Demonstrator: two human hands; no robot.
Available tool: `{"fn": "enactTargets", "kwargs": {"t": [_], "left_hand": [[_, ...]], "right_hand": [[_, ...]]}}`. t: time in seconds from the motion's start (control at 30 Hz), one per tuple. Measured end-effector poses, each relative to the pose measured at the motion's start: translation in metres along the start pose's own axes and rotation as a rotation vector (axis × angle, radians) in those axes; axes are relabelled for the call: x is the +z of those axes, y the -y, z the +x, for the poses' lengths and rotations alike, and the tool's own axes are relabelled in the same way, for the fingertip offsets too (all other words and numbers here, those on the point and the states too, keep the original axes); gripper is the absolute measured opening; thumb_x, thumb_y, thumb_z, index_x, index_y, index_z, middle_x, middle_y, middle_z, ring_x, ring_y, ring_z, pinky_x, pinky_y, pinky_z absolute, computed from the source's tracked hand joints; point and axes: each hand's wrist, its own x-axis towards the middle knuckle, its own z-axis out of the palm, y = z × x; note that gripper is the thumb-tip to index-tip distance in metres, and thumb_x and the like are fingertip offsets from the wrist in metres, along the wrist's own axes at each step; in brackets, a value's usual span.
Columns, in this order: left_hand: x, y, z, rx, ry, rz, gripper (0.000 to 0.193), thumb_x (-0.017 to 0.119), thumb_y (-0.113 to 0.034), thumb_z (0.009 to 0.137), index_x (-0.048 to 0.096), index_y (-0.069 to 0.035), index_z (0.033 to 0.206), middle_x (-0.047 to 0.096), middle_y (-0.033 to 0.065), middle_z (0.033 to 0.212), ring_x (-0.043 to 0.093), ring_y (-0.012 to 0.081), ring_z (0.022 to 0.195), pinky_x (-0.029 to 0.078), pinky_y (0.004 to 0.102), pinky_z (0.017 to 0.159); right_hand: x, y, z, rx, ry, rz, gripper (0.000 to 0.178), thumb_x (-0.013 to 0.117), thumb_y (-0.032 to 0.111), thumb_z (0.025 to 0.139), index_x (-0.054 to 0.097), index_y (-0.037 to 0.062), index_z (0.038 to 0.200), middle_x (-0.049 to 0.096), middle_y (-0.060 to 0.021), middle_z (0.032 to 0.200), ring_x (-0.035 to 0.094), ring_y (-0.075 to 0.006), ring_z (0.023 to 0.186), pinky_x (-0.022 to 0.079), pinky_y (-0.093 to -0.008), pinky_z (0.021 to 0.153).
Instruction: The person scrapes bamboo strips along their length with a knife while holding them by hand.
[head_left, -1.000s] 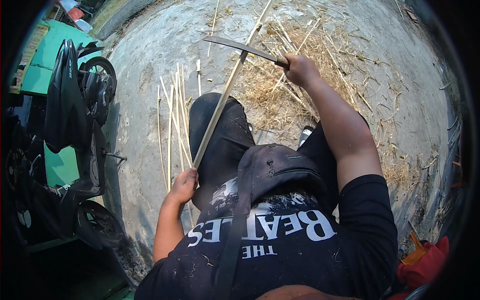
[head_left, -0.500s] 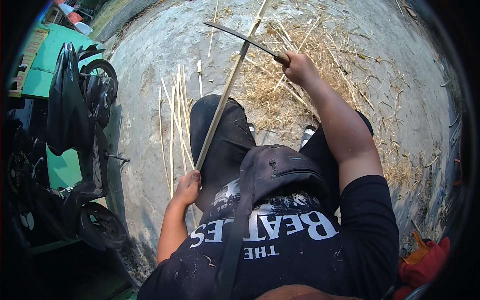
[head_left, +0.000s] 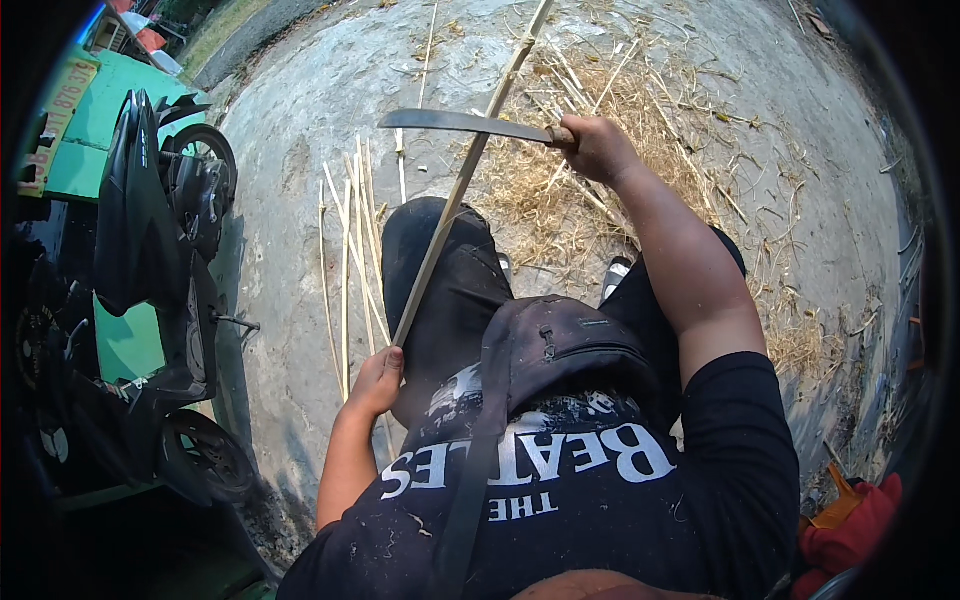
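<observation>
My left hand (head_left: 376,381) is closed round the near end of a long bamboo strip (head_left: 444,222), which slants away over my left thigh and past the top of the view. In my right hand (head_left: 600,148) is the short wooden handle of a machete (head_left: 450,121) with a slightly curved dark blade. The blade lies across the strip well beyond my knee and seems to touch it, pointing left with its broad face showing. To the left of my knee, several thin pale bamboo strips (head_left: 346,270) lie on the ground.
Curly shavings (head_left: 545,190) and loose slivers cover the concrete ground (head_left: 290,130) ahead and to the right. A black motorbike (head_left: 160,230) stands at the left beside a green panel (head_left: 85,125). A red cloth item (head_left: 855,530) is at the lower right. A dark bag (head_left: 570,350) rests on my lap.
The machete has slid a little nearer along the bamboo strip, and its blade has turned from tilted up-left to nearly level, broad face now showing. My left hand stays almost still.
</observation>
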Motion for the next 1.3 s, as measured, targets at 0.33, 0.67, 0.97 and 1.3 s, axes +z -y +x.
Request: {"fn": "enactTargets", "kwargs": {"t": [0.33,0.67,0.97,1.3], "left_hand": [[-0.001,0.001,0.0,-0.119,0.116,-0.194,0.076,0.036,-0.071,0.103,0.058,-0.001,0.082,0.054,0.0063,0.068,0.052,0.0181,0.067,0.044,0.0359,0.064],[0.0,-0.035,-0.013,0.018,-0.14,0.143,0.069,0.042,-0.061,0.105,0.066,0.004,0.099,0.066,0.0278,0.082,0.066,0.0487,0.085,0.05,0.049,0.075],[0.013,-0.036,-0.011,0.108,-0.19,0.156,0.069,0.043,-0.061,0.105,0.063,0.004,0.094,0.062,0.0265,0.071,0.065,0.0494,0.075,0.05,0.0496,0.068],[0.01,-0.032,-0.016,0.105,-0.202,0.159,0.066,0.046,-0.06,0.104,0.061,0.003,0.091,0.062,0.026,0.07,0.066,0.0491,0.075,0.049,0.0489,0.065]], "right_hand": [[0.0,0.042,-0.01,-0.26,0.007,-0.068,0.013,0.07,0.021,0.087,0.061,0.013,0.082,0.066,-0.0097,0.069,0.07,-0.035,0.071,0.055,-0.0459,0.064],[0.005,0.015,0.003,0.171,0.148,0.077,0.011,0.068,0.019,0.087,0.07,0.0118,0.094,0.072,-0.0161,0.085,0.072,-0.0376,0.083,0.058,-0.0486,0.075],[0.004,0.03,-0.003,0.196,-0.003,0.111,0.011,0.069,0.023,0.09,0.067,0.0119,0.089,0.069,-0.016,0.077,0.069,-0.0373,0.07,0.055,-0.0462,0.063],[-0.008,0.065,-0.013,-0.333,0.134,-0.17,0.01,0.065,0.022,0.091,0.066,0.0129,0.089,0.069,-0.0129,0.073,0.071,-0.0365,0.073,0.057,-0.0471,0.064]]}}
